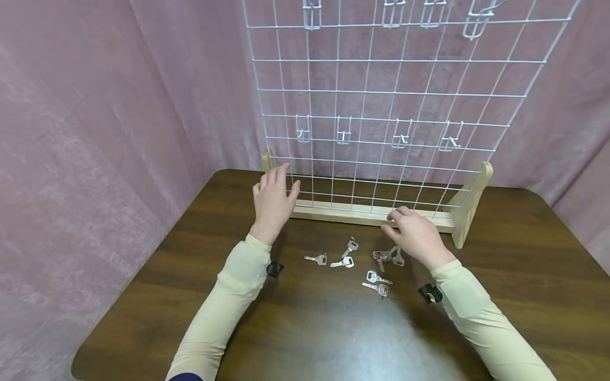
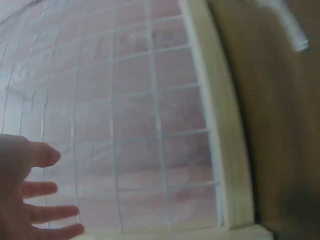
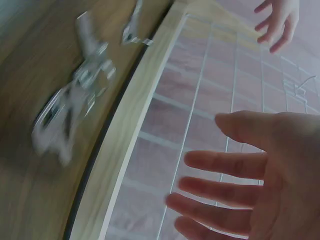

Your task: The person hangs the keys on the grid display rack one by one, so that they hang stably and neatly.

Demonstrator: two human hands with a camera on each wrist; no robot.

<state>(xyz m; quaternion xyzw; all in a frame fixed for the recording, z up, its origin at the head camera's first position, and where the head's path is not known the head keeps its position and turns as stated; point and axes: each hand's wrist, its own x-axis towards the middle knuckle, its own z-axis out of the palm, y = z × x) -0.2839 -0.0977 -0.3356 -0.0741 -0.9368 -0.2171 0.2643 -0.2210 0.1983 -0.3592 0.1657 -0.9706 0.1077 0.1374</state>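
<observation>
My left hand hovers in front of the lower left part of a white wire grid, fingers spread and holding nothing. At the lower right, my right hand hangs near the grid's wooden base, its fingers apart and empty in the right wrist view. Several silver keys lie on the table between the arms: a single key on the left, a pair with a lower key in the middle, a clustered key beside the right hand, and a front key below.
White wire hooks hang on the grid in two rows, a lower hook and an upper hook among them. A wooden side foot stands at the right. Pink curtain surrounds the brown table.
</observation>
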